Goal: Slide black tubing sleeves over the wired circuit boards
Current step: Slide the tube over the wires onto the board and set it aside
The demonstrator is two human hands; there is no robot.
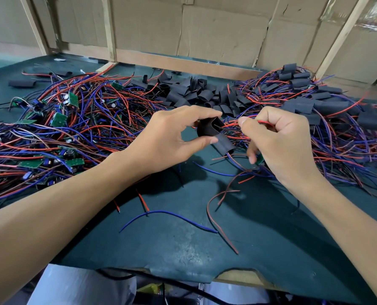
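Threading wires (231, 124) into a sleeve (207, 129) above the counter (183, 238).

My left grip (170, 137) pinches the sleeve, mouth squeezed open toward my right; my right grip (277, 137) is clamped on the wires, whose ends just enter that mouth. The sleeve's long axis runs roughly left-right. If I press too hard, the mouth may flatten and splayed wires snag its rim.

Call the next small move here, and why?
Probably feed the wires pinched in the right hand into the sleeve that the left hand squeezes open: its mouth faces the wire ends, which sit right at the opening.
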